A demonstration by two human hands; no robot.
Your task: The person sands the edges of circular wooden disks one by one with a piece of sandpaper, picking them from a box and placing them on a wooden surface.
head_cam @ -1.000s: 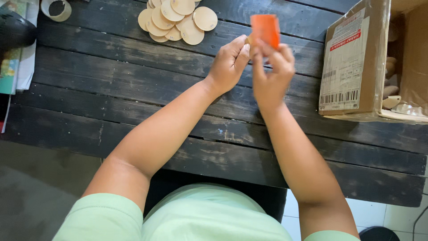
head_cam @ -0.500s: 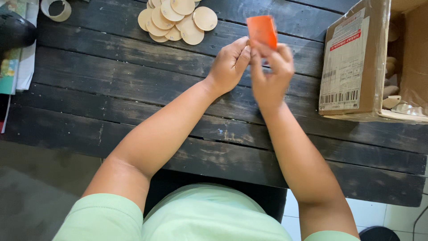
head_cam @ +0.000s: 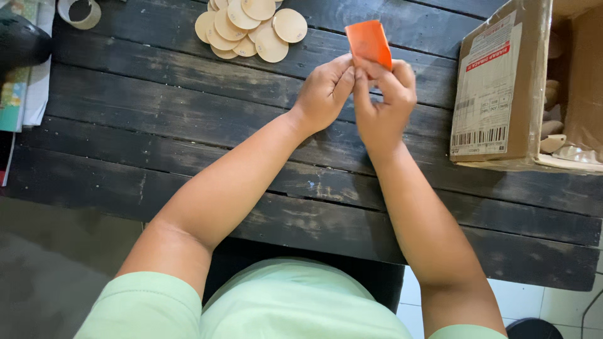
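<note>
Both hands pinch one orange sheet (head_cam: 369,43): left hand (head_cam: 323,91) and right hand (head_cam: 384,103), fingertips closed on its lower edge.

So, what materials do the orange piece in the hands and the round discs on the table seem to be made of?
The orange piece looks like thin sandpaper or stiff paper: matte, flat, slightly curved. The round discs look like pale thin wood or pressed board, with a smooth, dull finish; I cannot tell which.
</note>
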